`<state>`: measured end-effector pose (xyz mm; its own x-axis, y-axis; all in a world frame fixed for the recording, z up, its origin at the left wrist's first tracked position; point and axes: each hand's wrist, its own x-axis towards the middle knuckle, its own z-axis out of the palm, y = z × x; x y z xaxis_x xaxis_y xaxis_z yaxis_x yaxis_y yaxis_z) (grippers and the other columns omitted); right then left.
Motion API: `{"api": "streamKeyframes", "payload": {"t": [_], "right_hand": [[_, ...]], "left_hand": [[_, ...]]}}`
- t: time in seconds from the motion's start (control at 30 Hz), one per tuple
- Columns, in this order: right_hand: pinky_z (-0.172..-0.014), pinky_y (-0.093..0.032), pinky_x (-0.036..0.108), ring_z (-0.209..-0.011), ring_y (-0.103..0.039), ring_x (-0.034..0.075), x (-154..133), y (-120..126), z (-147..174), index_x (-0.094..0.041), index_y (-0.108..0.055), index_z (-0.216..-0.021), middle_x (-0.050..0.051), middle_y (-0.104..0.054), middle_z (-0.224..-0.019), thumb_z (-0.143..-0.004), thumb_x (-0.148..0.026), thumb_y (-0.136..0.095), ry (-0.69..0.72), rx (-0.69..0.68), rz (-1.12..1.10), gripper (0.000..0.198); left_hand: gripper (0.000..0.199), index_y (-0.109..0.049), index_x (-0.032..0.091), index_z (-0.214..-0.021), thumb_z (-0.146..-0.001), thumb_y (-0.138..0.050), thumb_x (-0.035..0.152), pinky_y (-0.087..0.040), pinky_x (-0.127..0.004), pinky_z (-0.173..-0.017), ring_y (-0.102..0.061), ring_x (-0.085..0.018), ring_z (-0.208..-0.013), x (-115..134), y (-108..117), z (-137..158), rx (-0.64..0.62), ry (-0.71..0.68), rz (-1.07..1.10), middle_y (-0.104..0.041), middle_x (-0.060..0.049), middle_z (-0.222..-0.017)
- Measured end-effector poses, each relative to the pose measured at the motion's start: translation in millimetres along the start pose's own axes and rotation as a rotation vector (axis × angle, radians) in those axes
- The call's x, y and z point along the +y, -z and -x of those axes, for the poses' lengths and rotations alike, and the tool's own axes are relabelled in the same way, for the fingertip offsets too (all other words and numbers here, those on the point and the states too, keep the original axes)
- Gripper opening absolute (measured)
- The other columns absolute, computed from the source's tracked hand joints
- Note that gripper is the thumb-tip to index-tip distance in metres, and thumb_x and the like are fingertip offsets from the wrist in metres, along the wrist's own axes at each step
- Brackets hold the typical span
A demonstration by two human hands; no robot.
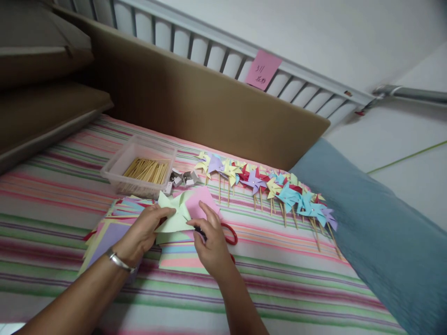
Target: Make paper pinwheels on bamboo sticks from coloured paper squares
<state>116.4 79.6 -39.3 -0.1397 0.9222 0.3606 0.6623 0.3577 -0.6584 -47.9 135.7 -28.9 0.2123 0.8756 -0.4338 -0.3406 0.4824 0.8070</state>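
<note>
A light green paper square (174, 223), slit and partly bent like a pinwheel, is held up above the stacks of paper. My left hand (145, 228) is closed on its left side, thumb pressed on top. At its right corner, my right hand (209, 242) has thumb and index finger on the edge, with another finger stretched out. Behind that corner lies pink paper (204, 201). Scissors with red handles (230, 233) lie partly hidden under my right hand. Stacked coloured sheets (181, 258) are below, and more coloured paper (108, 239) is under my left forearm.
A clear plastic box (117, 172) holds thin wooden sticks (146, 170). Beside it are small boxes of metal pieces (183, 177). Several finished pinwheels (256, 181) on sticks lie in a row before a cardboard panel (202, 107). Brown cartons (49, 111) stand left.
</note>
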Motion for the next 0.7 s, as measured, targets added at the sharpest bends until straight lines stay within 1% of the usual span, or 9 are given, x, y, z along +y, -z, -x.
{"api": "streamKeyframes", "payload": {"t": [0.1, 0.17, 0.23, 0.37, 0.5, 0.6, 0.7], "right_hand": [[-0.106, -0.028, 0.042, -0.131, -0.031, 0.022, 0.3, -0.4, -0.6, -0.024, -0.065, -0.09, 0.005, -0.04, -0.14, -0.079, -0.009, -0.052, -0.031, 0.03, -0.02, 0.022], [-0.106, -0.028, 0.041, -0.13, -0.033, 0.022, 0.2, 0.0, -1.4, -0.023, -0.066, -0.084, 0.006, -0.043, -0.137, -0.08, -0.014, -0.056, -0.054, 0.056, -0.05, 0.014], [-0.106, -0.027, 0.041, -0.129, -0.035, 0.022, 0.0, 1.0, -2.3, -0.023, -0.066, -0.08, 0.006, -0.046, -0.136, -0.08, -0.018, -0.059, -0.074, 0.078, -0.087, 0.009], [-0.105, -0.028, 0.041, -0.129, -0.035, 0.023, -0.6, 2.1, -4.0, -0.023, -0.068, -0.077, 0.006, -0.048, -0.134, -0.077, -0.018, -0.063, -0.137, 0.123, -0.157, 0.007], [-0.105, -0.027, 0.041, -0.13, -0.033, 0.024, -2.0, -1.5, -5.7, -0.022, -0.068, -0.071, 0.007, -0.048, -0.134, -0.072, -0.015, -0.066, -0.209, 0.167, -0.165, 0.007], [-0.106, -0.024, 0.04, -0.131, -0.03, 0.024, -3.4, -4.9, -6.2, -0.022, -0.068, -0.069, 0.006, -0.047, -0.135, -0.071, -0.014, -0.067, -0.208, 0.164, -0.126, 0.008], [-0.107, -0.022, 0.04, -0.132, -0.028, 0.023, -4.1, -6.8, -6.4, -0.022, -0.067, -0.069, 0.006, -0.046, -0.135, -0.071, -0.015, -0.068, -0.206, 0.154, -0.085, 0.007]], "left_hand": [[0.023, -0.068, 0.011, -0.072, -0.051, -0.071, 0.02, -0.042, -0.025, -0.053, -0.058, -0.016, -0.052, -3.2, 0.1, -1.6, -0.011, 0.002, -0.002, -0.068, -0.004, -0.058], [0.02, -0.068, 0.011, -0.07, -0.052, -0.07, 0.02, -0.041, -0.024, -0.052, -0.057, -0.015, -0.051, -5.4, -0.4, -2.6, -0.019, 0.001, -0.012, -0.067, -0.003, -0.056], [0.016, -0.067, 0.011, -0.067, -0.054, -0.069, 0.019, -0.041, -0.023, -0.051, -0.057, -0.015, -0.051, -7.4, -1.5, -3.0, -0.023, -0.003, -0.022, -0.066, -0.003, -0.055], [0.013, -0.065, 0.013, -0.065, -0.055, -0.07, 0.02, -0.04, -0.022, -0.049, -0.057, -0.014, -0.051, -12.1, -4.5, -2.3, -0.027, 0.004, -0.048, -0.066, -0.002, -0.056], [0.012, -0.064, 0.013, -0.063, -0.055, -0.069, 0.021, -0.036, -0.022, -0.044, -0.051, -0.012, -0.044, -19.6, -9.0, -0.7, -0.053, 0.004, -0.085, -0.061, 0.0, -0.052], [0.012, -0.063, 0.014, -0.064, -0.055, -0.068, 0.021, -0.034, -0.022, -0.043, -0.049, -0.011, -0.042, -24.4, -12.9, 0.9, -0.059, 0.009, -0.1, -0.059, 0.002, -0.05], [0.012, -0.059, 0.016, -0.056, -0.054, -0.068, 0.021, -0.032, -0.021, -0.043, -0.046, -0.01, -0.041, -27.0, -15.3, 2.2, -0.031, 0.017, -0.099, -0.054, 0.005, -0.046]]}}
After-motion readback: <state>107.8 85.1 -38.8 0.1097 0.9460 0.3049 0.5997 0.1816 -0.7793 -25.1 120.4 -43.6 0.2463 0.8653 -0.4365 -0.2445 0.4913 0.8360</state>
